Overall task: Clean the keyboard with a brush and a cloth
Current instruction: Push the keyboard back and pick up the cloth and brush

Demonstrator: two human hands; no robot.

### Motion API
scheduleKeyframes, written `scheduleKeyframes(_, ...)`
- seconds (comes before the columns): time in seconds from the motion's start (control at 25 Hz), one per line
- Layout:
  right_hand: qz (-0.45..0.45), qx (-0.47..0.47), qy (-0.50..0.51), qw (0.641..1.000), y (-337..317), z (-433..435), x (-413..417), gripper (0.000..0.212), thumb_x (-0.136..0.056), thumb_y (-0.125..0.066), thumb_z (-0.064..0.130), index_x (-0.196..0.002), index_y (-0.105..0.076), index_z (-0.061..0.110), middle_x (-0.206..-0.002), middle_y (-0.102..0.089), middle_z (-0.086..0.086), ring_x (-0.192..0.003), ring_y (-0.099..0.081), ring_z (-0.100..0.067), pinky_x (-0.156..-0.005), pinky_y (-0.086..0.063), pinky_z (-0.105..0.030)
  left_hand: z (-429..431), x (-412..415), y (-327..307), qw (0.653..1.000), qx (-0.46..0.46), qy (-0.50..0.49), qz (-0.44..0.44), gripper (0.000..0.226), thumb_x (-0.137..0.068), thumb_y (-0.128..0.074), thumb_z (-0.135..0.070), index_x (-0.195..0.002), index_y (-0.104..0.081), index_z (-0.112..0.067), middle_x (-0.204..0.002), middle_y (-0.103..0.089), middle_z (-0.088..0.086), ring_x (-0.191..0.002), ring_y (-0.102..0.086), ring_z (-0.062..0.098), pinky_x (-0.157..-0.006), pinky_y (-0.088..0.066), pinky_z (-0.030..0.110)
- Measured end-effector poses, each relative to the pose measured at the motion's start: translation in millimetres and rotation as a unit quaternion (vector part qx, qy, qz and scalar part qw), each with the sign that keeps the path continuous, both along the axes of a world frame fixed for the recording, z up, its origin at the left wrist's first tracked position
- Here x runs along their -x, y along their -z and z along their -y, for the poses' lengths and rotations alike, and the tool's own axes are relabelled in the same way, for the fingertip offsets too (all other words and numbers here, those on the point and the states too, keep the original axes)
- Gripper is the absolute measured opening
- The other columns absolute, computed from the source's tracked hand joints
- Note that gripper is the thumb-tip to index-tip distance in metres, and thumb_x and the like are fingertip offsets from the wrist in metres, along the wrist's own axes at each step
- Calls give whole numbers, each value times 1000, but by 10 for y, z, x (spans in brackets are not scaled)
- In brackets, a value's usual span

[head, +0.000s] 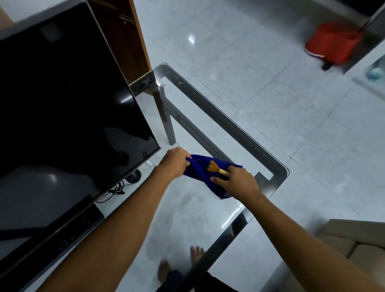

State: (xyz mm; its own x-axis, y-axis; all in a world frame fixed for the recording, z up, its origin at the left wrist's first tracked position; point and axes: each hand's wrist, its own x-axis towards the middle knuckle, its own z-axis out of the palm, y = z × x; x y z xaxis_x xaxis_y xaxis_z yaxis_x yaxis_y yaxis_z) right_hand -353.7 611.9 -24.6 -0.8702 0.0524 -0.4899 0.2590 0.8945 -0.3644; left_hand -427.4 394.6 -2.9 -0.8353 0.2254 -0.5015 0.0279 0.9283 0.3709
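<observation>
While the dark monitor fills the left of the glass table, what looks like the keyboard lies below it, untouched. The 2 hands are apart, stretching the blue cloth over the table's right end, probably to unfold it. The left hand pinches 1 edge. The right hand clamps the other edge plus the small brush, held ready.

A dark monitor stands at my left on the glass table, cables under its edge, a wooden cabinet behind, and across the white-tiled floor a red object (blurred, perhaps a dustpan).
</observation>
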Motion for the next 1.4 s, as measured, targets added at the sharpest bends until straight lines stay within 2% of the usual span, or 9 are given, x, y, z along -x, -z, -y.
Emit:
scheduleKeyframes(0.24, -97, 69, 32, 992, -142, 249, -9, 80, -65, -65, 74, -125, -45, 24, -113, -47, 5, -90, -51, -14, -78, -51, -36, -189, 237, -293, 995, -82, 41, 42, 21, -99, -42, -32, -101, -55, -15, -105, -49, 5, -96, -52, 23, -78, -43, 34)
scheduleKeyframes(0.36, -70, 35, 51, 996, -57, 121, 85, 41, -74, -72, 39, -104, -56, 17, -107, -53, -3, -81, -58, -22, -67, -52, -34, -272, 353, -288, 993, -96, 29, 65, 26, -100, -39, -36, -94, -50, -13, -102, -57, 7, -94, -56, 24, -76, -47, 36)
scheduleKeyframes(0.44, -55, 65, 78, 993, -97, -73, 248, 16, -76, -68, 26, -81, -60, 13, -85, -59, -6, -70, -59, -26, -54, -45, -30, -300, 450, -248, 991, -113, -10, 65, 32, -100, -39, -36, -98, -53, -8, -102, -60, 11, -94, -58, 26, -77, -48, 38)
scheduleKeyframes(0.56, -76, 94, 142, 982, -214, -353, 579, 11, -78, -69, 24, -81, -66, 13, -72, -64, -5, -67, -63, -27, -59, -52, -35, -407, 579, -182, 985, -136, -103, 3, 31, -100, -39, -35, -109, -54, -9, -112, -59, 11, -100, -56, 26, -85, -49, 40)
scheduleKeyframes(0.68, -190, 60, 166, 966, -273, -448, 839, 26, -85, -62, 40, -98, -61, 17, -91, -59, -3, -74, -59, -20, -64, -53, -36, -520, 580, -152, 971, -144, -167, -92, 25, -99, -44, -29, -117, -50, -13, -121, -55, 8, -104, -56, 23, -85, -50, 35)
scheduleKeyframes(0.88, -149, 131, -2, 980, -40, -86, 650, 5, -91, -55, 18, -90, -58, 13, -89, -54, -6, -76, -52, -23, -66, -40, -35, -486, 41, 76, 962, -35, -248, -106, 47, -85, -67, -35, -119, -47, -11, -127, -46, 13, -115, -47, 30, -85, -53, 43)
scheduleKeyframes(1.08, -116, 62, -31, 991, 290, 6, 317, 38, -90, -63, 27, -126, -56, 23, -125, -51, -5, -114, -45, -24, -93, -46, -45, -402, -288, 277, 934, -34, -355, 21, 52, -86, -67, -36, -120, -47, -2, -126, -49, 18, -112, -54, 37, -80, -49, 43)
scheduleKeyframes(1.2, -144, 15, -42, 989, 333, -60, 183, 51, -88, -64, 36, -136, -48, 28, -140, -42, -3, -130, -34, -25, -102, -39, -45, -387, -265, 277, 945, -40, -325, 4, 32, -93, -57, -26, -114, -54, -2, -119, -58, 18, -102, -60, 35, -76, -51, 40)
scheduleKeyframes(1.4, -134, 7, -40, 990, 311, 34, 250, 52, -88, -63, 40, -136, -49, 27, -141, -43, -4, -130, -35, -27, -102, -41, -46, -419, -22, 67, 934, -71, -347, -47, 19, -96, -50, -9, -114, -51, -4, -123, -51, 16, -104, -60, 34, -76, -52, 36)
